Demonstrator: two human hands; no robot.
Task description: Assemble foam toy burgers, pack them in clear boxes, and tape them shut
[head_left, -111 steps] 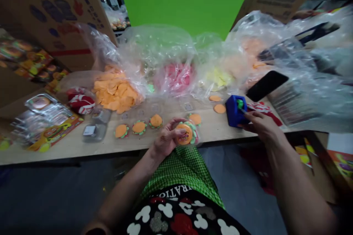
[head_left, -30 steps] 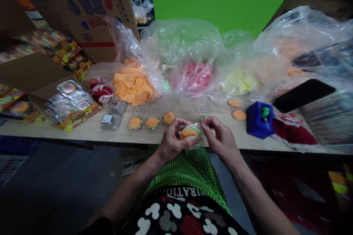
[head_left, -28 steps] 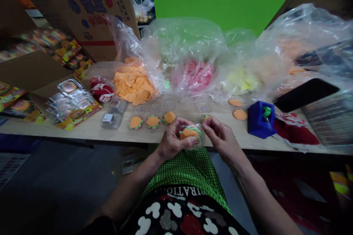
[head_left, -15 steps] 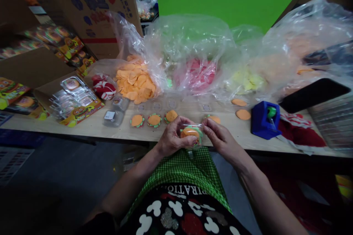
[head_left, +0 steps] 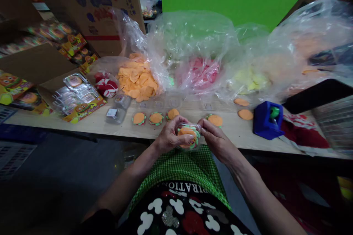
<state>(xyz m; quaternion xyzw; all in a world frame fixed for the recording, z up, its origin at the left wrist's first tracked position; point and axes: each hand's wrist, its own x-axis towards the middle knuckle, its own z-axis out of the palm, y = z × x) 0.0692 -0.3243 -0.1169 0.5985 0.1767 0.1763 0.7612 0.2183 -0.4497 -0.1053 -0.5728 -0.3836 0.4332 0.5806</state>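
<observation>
A small clear plastic case with a toy burger [head_left: 188, 134] inside, orange bun over green and red layers, sits between both hands just in front of the table edge. My left hand [head_left: 168, 138] cups it from the left with the thumb over the top. My right hand [head_left: 216, 140] pinches its right edge with the fingertips. Three assembled toy burgers [head_left: 156, 118] lie in a row on the wooden table [head_left: 110, 126] just beyond my hands, and another burger [head_left: 214, 120] lies by my right fingers.
A blue tape dispenser [head_left: 267, 120] stands at the right. Clear bags hold orange pieces [head_left: 138, 79], red pieces [head_left: 202, 73] and yellow pieces [head_left: 248, 79]. Empty clear cases [head_left: 117, 110], blister packs [head_left: 78, 93], printed cards and cardboard boxes [head_left: 88, 3] fill the left.
My right hand has left the tape dispenser and come to the case held by my left hand. Over the last second both hands have kept pressing on the case, shifting only slightly.
</observation>
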